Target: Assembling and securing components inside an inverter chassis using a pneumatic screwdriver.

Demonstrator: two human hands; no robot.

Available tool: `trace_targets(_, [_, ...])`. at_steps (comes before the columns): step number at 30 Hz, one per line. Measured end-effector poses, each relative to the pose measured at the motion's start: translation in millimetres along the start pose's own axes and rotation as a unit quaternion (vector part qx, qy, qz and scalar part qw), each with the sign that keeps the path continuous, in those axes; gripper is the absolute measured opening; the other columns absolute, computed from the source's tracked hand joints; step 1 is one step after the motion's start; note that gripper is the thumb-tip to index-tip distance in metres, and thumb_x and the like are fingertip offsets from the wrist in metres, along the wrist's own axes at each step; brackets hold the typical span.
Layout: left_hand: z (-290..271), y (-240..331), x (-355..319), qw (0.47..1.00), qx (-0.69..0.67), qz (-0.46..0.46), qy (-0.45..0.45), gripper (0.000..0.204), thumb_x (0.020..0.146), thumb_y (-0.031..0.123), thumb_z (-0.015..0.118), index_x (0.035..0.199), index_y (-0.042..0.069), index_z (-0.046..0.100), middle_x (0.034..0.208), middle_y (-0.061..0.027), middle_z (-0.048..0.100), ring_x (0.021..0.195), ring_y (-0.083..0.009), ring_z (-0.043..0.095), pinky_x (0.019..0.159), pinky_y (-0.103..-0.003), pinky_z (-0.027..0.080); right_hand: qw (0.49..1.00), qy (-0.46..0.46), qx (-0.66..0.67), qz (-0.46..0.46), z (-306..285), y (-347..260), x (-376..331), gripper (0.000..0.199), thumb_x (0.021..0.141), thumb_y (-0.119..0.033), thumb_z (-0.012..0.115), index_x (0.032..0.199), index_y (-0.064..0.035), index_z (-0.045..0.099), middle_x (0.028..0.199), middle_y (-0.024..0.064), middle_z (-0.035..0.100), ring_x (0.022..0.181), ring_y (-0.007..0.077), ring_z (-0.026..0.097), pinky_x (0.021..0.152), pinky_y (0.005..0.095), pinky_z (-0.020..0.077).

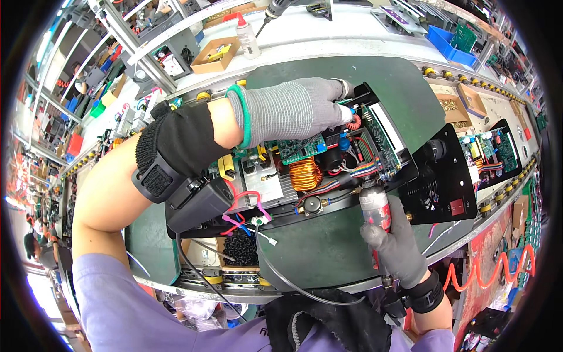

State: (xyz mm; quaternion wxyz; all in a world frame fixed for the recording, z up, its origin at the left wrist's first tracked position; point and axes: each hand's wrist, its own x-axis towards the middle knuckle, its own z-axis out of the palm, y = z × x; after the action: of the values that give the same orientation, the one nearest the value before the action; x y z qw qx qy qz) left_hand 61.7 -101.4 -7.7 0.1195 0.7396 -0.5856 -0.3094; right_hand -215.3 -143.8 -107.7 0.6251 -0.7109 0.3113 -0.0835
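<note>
My right hand point(399, 243), in a grey glove, is wrapped round a power screwdriver point(376, 208), its tip at the front right of an opened electronic unit. That unit has green circuit boards point(302, 149), a copper-wound coil point(305, 175), a rainbow ribbon cable point(365, 171) and a black metal frame. My left hand point(322, 108), also gloved, reaches across the unit to its far side. Its fingers are bent at the boards' far edge, beside a small red coil point(354, 122); what they grip there is hidden. Red wires with pink sleeves point(249, 196) stick out at the unit's near left.
The unit lies on a dark green board point(316, 258) over a roller conveyor. To the right stands a black panel point(448, 176) with a red switch, and beyond it another unit point(492, 152). A bottle point(247, 38), a cardboard tray point(216, 56) and a blue bin point(448, 47) sit behind.
</note>
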Motion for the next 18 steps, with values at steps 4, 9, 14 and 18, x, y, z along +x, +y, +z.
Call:
trace_targets(4, [4.4,-11.3,4.3,0.99,0.088,0.09,0.063,0.054,0.098,0.039,0.052,0.139,0.005,0.044,0.111,-0.0242,0.06,0.102,-0.0375,0.059,0.087,-0.039,0.048,0.999,0.004,-0.042,-0.005,-1.2,1.5,0.9,0.067,0.083,-0.044,0.074,0.123,-0.0009,0.043,0.092,0.0097,0.058,0.08,0.0158,0.052,0.073,0.0327,0.0479])
trace_targets(9, [4.7,-15.6,5.7,0.971,0.106,0.199,0.081,0.051,0.098,0.038,0.053,0.135,0.003,0.047,0.105,-0.0243,0.061,0.101,-0.0384,0.059,0.086,-0.039,0.048,0.998,0.019,-0.056,-0.022,2.0,0.1,-0.1,0.064,0.083,-0.041,0.075,0.122,-0.0011,0.044,0.092,0.0108,0.059,0.08,0.0179,0.054,0.075,0.0341,0.0483])
trace_targets(14, [2.3,-3.0,1.2,0.997,0.011,0.055,0.051,0.051,0.096,0.034,0.056,0.137,0.004,0.047,0.101,-0.0222,0.063,0.099,-0.0311,0.061,0.086,-0.037,0.047,0.999,0.008,-0.034,0.007,0.6,-12.0,0.0,0.054,0.085,-0.035,0.074,0.118,-0.002,0.047,0.092,0.0088,0.06,0.077,0.0139,0.054,0.069,0.0295,0.0473])
trace_targets(18, [2.6,-1.9,0.4,0.999,0.022,0.01,0.043,0.053,0.095,0.035,0.057,0.137,0.004,0.047,0.097,-0.0171,0.065,0.086,-0.0225,0.061,0.076,-0.034,0.049,0.989,-0.07,0.101,0.084,-15.2,-23.7,-0.5,0.046,0.09,-0.041,0.067,0.112,-0.0047,0.049,0.084,0.0073,0.061,0.066,0.01,0.056,0.057,0.0254,0.0457])
